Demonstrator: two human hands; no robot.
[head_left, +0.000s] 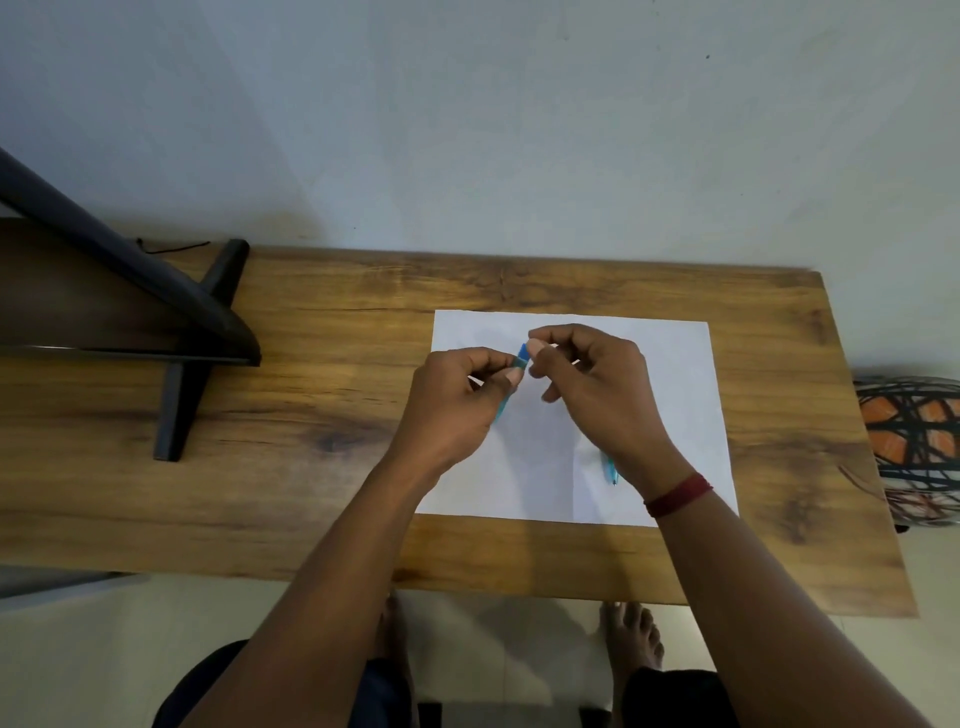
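A white sheet of paper (675, 415) lies on the wooden table (311, 415). Above it both hands meet over a blue pen (503, 408). My left hand (457, 395) grips the pen's light-blue barrel, which slants down to the left. My right hand (597, 384) pinches the darker blue cap (522, 353) at the pen's upper end between thumb and forefinger. Whether the cap is seated on the barrel or just off it is hidden by the fingers. A second blue pen (609, 467) lies on the paper, mostly hidden under my right wrist.
A black monitor on its stand (179, 364) takes up the table's left end. An orange and black woven object (909, 441) sits off the right edge. A wall runs right behind the table. My bare feet (631, 639) are below the front edge.
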